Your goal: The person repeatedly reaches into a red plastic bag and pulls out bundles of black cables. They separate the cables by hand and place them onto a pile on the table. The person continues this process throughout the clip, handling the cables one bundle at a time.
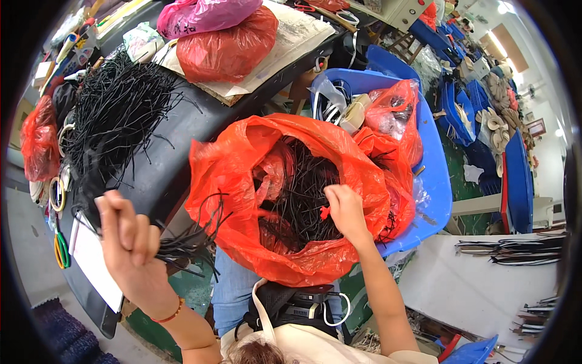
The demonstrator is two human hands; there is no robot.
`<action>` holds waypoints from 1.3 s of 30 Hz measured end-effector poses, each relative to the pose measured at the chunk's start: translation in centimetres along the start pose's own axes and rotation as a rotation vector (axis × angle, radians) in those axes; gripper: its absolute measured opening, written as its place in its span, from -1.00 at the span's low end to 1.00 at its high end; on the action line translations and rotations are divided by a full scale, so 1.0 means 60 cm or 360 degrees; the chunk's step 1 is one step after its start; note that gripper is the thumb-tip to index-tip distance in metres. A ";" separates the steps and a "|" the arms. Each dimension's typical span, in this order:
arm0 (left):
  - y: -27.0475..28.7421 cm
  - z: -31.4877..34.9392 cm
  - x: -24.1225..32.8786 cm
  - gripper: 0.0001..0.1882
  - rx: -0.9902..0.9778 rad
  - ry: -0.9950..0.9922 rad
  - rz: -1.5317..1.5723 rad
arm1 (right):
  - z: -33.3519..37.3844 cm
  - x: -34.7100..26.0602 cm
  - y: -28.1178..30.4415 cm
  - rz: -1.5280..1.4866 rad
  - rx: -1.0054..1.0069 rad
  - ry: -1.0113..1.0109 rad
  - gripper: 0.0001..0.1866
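A large red plastic bag (242,242) stands wide open in front of me, with a tangle of thin black cords (306,194) inside. My right hand (347,212) is over the right side of its mouth, fingers curled together. A small red scrap (324,212) shows at those fingertips; whether it is pinched cannot be made out. Raised to the left of the bag, my left hand (133,252) is closed, and a loose bunch of black cords (191,246) sticks out from it toward the bag. A big pile of black cords (118,103) lies on the dark table.
The black table (163,164) runs along the left, with red and pink bags (227,48) on a board. A blue bin (433,200) holding smaller red bags stands behind and right of the open bag. Green-handled scissors (61,249) hang at the table's left edge.
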State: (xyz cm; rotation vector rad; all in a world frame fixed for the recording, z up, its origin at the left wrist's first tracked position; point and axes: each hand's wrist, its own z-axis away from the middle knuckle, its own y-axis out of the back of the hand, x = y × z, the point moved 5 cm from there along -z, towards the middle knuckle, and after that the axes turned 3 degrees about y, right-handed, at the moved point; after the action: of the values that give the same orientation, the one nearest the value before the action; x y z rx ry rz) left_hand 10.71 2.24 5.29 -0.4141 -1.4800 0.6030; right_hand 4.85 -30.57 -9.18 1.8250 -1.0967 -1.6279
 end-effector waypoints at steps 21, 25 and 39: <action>-0.057 0.072 -0.235 -0.71 -0.0384 0.1009 -0.0340 | 0.005 -0.029 0.044 -0.0119 0.0336 -0.0198 -0.86; -0.059 0.078 -0.243 -0.72 -0.0402 0.1019 -0.0390 | 0.005 -0.046 0.059 -0.0072 0.0486 -0.0077 -0.91; -0.040 0.045 -0.171 -0.64 -0.0046 0.0210 -0.0696 | 0.055 -0.189 0.025 -0.0169 0.0054 0.0611 -0.89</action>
State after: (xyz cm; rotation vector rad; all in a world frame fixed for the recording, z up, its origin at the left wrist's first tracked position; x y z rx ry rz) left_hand 8.44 -6.17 -1.23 -0.1394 -1.3961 0.2020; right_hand 1.47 -21.87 -1.83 2.1353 -0.8729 -1.2434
